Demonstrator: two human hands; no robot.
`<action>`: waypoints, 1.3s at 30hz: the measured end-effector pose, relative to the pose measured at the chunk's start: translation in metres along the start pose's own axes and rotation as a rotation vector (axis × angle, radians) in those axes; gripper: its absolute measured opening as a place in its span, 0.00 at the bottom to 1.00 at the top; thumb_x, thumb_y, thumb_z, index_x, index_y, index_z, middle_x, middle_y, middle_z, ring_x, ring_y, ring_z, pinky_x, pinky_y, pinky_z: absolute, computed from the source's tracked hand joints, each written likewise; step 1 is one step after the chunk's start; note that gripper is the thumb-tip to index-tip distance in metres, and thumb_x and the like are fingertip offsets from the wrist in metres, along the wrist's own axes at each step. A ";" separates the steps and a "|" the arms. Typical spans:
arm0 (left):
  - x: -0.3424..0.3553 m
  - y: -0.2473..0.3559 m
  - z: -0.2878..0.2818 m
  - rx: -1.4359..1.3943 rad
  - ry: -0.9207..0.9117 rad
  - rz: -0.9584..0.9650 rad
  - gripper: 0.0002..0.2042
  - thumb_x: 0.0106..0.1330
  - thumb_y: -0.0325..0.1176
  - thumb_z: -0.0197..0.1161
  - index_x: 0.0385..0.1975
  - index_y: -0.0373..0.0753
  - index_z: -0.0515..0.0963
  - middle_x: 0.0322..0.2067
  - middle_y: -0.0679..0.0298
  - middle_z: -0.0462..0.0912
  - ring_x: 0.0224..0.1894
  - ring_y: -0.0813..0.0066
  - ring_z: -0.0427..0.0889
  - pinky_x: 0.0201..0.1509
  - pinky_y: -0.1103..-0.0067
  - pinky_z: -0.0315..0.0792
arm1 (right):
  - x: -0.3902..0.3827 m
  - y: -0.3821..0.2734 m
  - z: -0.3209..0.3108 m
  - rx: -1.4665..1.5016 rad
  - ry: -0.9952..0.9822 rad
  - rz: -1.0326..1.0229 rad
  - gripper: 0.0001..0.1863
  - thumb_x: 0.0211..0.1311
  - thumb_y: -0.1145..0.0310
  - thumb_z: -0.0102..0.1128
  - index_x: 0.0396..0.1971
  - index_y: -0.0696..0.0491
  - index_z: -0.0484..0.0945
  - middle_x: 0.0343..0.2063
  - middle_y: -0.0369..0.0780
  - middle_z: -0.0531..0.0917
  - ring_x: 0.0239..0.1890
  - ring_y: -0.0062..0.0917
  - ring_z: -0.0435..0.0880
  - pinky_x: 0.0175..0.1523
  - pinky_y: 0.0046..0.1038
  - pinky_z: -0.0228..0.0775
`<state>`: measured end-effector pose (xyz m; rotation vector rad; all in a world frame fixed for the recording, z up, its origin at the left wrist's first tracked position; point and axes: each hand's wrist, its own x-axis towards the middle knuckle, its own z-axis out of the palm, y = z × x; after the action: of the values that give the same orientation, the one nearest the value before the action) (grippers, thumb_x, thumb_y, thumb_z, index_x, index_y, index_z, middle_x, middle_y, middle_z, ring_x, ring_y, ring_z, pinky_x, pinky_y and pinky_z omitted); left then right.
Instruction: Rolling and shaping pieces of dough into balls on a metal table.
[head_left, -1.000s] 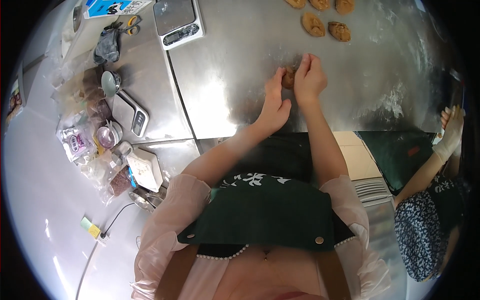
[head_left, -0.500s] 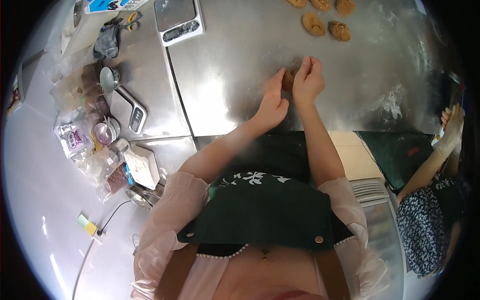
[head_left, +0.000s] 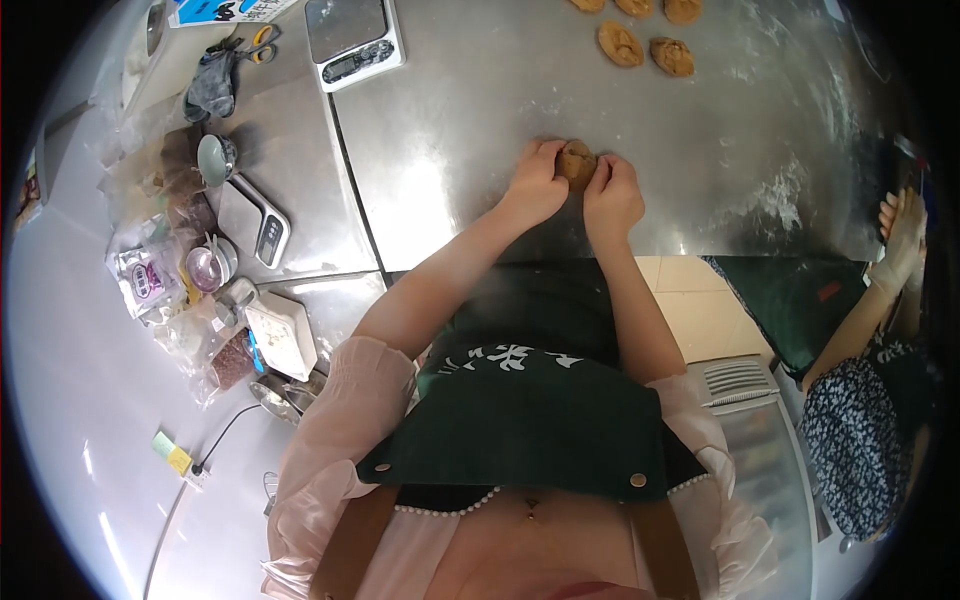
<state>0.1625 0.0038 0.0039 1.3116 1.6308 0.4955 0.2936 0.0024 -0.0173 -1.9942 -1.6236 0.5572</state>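
Note:
A brown piece of dough (head_left: 576,165) sits between my two hands above the steel table, its top surface dented and uneven. My left hand (head_left: 537,183) grips its left side with curled fingers. From the right, my right hand (head_left: 612,198) pinches the opposite edge between thumb and fingers. Parts of the dough are covered by my fingertips. Farther off on the table lie several similar dough pieces, among them a folded oval one (head_left: 621,44) and a rougher lump (head_left: 672,57).
A white kitchen scale (head_left: 360,62) stands at the far left, near yellow-handled scissors (head_left: 262,45). Leftward are a second scale (head_left: 268,230), a bowl (head_left: 214,160), bags and a white tub (head_left: 282,335). White powder (head_left: 780,200) marks the right side. A co-worker's hand (head_left: 905,235) is at far right.
My right hand has lowered and turned off the dough's top to its right edge, exposing more of the dough. My left hand has shifted slightly left.

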 end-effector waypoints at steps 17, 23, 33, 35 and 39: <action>-0.030 0.026 0.023 -0.253 0.204 0.095 0.30 0.52 0.14 0.44 0.60 0.26 0.59 0.53 0.47 0.60 0.56 0.53 0.68 0.63 0.71 0.65 | 0.050 -0.027 0.018 0.076 0.208 -0.131 0.07 0.65 0.66 0.51 0.35 0.51 0.77 0.29 0.41 0.83 0.30 0.38 0.81 0.32 0.37 0.72; 0.007 -0.005 0.009 -0.166 0.187 0.135 0.30 0.52 0.15 0.46 0.61 0.29 0.60 0.52 0.48 0.64 0.55 0.53 0.68 0.62 0.70 0.65 | 0.055 -0.016 0.037 0.004 0.212 -0.145 0.08 0.66 0.65 0.49 0.35 0.50 0.77 0.30 0.41 0.84 0.27 0.39 0.82 0.32 0.37 0.72; -0.040 0.027 0.042 -0.137 0.211 0.169 0.33 0.52 0.14 0.43 0.64 0.26 0.51 0.57 0.41 0.60 0.60 0.48 0.63 0.67 0.66 0.56 | 0.045 -0.019 0.018 0.094 0.142 0.018 0.12 0.68 0.61 0.47 0.36 0.50 0.78 0.26 0.42 0.84 0.27 0.40 0.82 0.32 0.39 0.72; -0.043 0.015 0.042 -0.238 0.206 0.133 0.36 0.52 0.13 0.42 0.66 0.26 0.45 0.59 0.43 0.57 0.62 0.51 0.61 0.70 0.67 0.54 | 0.039 -0.007 0.022 0.033 0.122 -0.016 0.12 0.68 0.60 0.47 0.38 0.50 0.78 0.28 0.42 0.84 0.29 0.40 0.83 0.34 0.38 0.73; -0.017 0.007 0.028 -0.185 0.208 0.132 0.35 0.52 0.14 0.43 0.66 0.27 0.45 0.60 0.44 0.57 0.65 0.52 0.59 0.70 0.67 0.54 | 0.043 -0.001 0.029 -0.115 0.077 -0.129 0.11 0.67 0.61 0.48 0.36 0.50 0.78 0.26 0.42 0.84 0.25 0.41 0.82 0.31 0.40 0.72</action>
<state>0.1898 -0.0159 0.0032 1.2669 1.6277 0.8675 0.2842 0.0480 -0.0390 -1.9480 -1.7573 0.3423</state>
